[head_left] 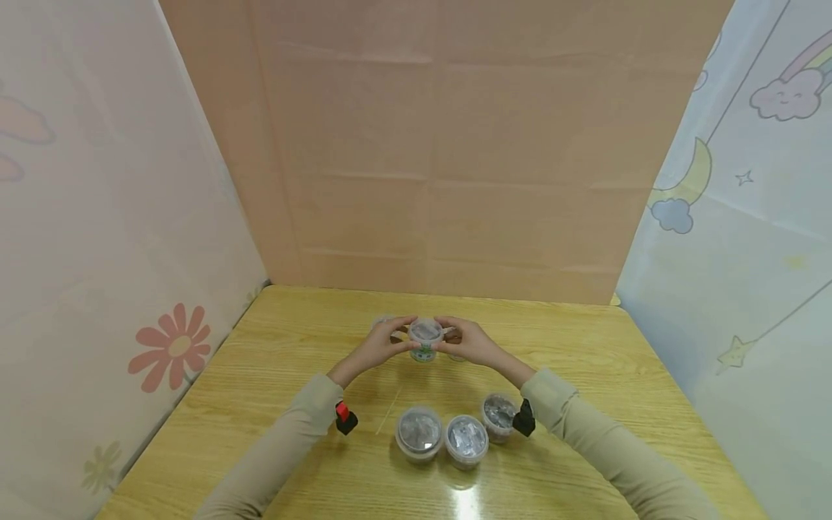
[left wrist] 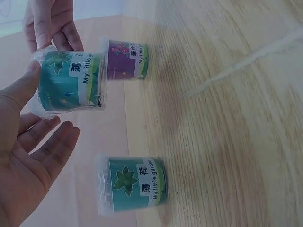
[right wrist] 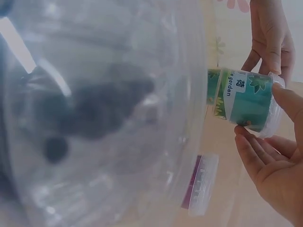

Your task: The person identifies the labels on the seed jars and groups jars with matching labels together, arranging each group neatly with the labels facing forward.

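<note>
Head view shows me two bare hands meeting over the middle of a wood-grain table (head_left: 598,354), with a teal "My little garden" cup (head_left: 425,331) between them. I see this cup, printed with a green leaf sprig, raised above the tabletop with its clear lid uppermost. The left hand (head_left: 380,343) grips it from 9 o'clock and the right hand (head_left: 472,342) from 3 o'clock, thumb and finger of each clamped at its rim.

Taking that cup as the centre of my dial, a second teal cup (left wrist: 127,183) stands near 10 o'clock, partly hidden by the left hand overhead but plain to me from the left wrist. A purple cup (left wrist: 122,60) with reddish flowers stands behind the right hand, near 3.

Three more lidded cups stand closer to the person: one (head_left: 419,430) at 6 o'clock, another (head_left: 466,435) just beside it at 5, a third (head_left: 498,412) between 4 and 5. From the right wrist I get clear plastic (right wrist: 104,179) filling much of the view, too near and blurred to make out.

Pale sleeves (head_left: 286,440) run toward 7 and 5 o'clock. A peach backdrop (head_left: 435,144) rises at 12, a flower-printed sheet (head_left: 97,238) at 9 and a cloud-and-moon sheet (head_left: 734,238) at 3.
</note>
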Tool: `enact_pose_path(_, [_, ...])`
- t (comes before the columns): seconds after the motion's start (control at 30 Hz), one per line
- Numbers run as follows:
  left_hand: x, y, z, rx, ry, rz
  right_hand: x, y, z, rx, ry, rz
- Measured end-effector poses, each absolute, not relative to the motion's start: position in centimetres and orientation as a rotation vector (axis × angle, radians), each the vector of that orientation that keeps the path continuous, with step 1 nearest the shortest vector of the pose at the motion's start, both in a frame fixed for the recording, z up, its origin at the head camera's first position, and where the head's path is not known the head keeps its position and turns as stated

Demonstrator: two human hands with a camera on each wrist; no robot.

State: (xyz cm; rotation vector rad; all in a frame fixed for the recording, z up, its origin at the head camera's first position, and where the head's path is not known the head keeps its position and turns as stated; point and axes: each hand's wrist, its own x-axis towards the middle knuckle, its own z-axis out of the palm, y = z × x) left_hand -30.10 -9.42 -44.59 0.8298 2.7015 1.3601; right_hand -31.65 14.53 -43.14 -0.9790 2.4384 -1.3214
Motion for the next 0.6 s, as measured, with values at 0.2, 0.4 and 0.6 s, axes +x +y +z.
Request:
enact_pose_path(0.2, [-29.87,-9.57,-44.19,0.860,2.767,1.247,-31.78,14.46,-43.02,-1.074,2.499,-1.223])
enact_pose_path(0.4, [-29.91,-9.67,-44.22,0.913,2.822,1.146,-31.67,14.36,-42.64,-1.116,2.546,-1.116])
enact_pose_path(0.6, [-29.97,-9.71,-44.11,0.961,2.863,1.094,-31.71,14.27,-42.17,-1.165,2.582,-1.024])
